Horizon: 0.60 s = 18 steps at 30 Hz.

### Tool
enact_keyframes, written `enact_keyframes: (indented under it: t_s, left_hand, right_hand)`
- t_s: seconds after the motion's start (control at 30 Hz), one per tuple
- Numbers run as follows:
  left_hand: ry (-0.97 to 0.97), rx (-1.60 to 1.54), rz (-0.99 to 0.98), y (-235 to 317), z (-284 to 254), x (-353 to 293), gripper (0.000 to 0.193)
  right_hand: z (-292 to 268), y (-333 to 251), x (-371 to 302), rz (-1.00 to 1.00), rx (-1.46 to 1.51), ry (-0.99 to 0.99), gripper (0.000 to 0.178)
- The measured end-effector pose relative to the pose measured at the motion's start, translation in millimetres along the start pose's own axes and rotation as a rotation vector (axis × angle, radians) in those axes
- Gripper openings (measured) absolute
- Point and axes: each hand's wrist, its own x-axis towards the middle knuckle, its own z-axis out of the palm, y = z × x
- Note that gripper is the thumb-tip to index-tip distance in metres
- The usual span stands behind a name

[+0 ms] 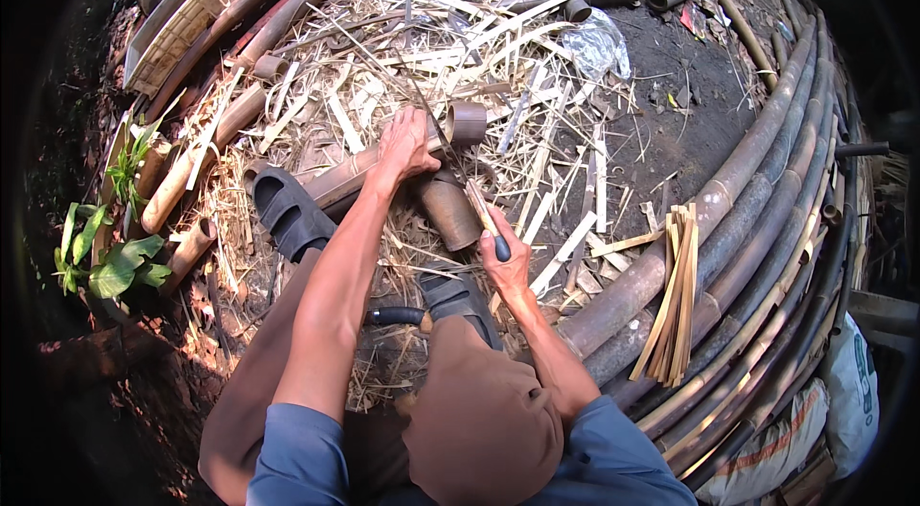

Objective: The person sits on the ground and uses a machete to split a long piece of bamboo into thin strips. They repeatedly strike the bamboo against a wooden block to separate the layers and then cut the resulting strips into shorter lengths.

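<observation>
My right hand (508, 252) is wrapped round the dark-tipped handle of a handsaw (476, 199). Its narrow blade slants up and left, lying across a brown bamboo pole (350, 175) close to the pole's far end. On that pole, just left of the blade, my left hand (407, 142) presses down with fingers curled over it. Beyond the blade the pole's end section (467, 123) sticks out to the right. A short thick bamboo piece (448, 209) lies beneath the pole. How deep the blade sits in the bamboo cannot be made out.
Pale bamboo strips and shavings (383, 65) litter the ground ahead. Long bamboo poles (738, 190) lie stacked along the right, a bundle of thin slats (676, 295) on them. A black curved handle (395, 315) rests between my sandalled feet. Leafy plants (115, 257) grow at left.
</observation>
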Motion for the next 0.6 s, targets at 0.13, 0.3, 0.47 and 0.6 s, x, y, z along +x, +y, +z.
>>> enact_keyframes:
  t_s: [0.13,0.3,0.47,0.6]
  left_hand:
    - [0.011,0.023,0.008,-8,-9,-7,0.079]
    - [0.018,-0.016,0.020,-12,-6,-15,0.079]
    - [0.071,0.015,0.191,-9,-21,-32,0.095]
    - [0.118,-0.085,0.090,-11,-105,-45,0.094]
  right_hand:
    - [-26,-15,-17,0.044,0.128,0.044,0.043]
    - [-87,-18,-47,-0.093,0.113,0.107,0.044]
    - [-105,18,-33,-0.230,-0.111,0.104,0.050]
    - [-87,35,-43,-0.268,-0.152,0.024,0.054]
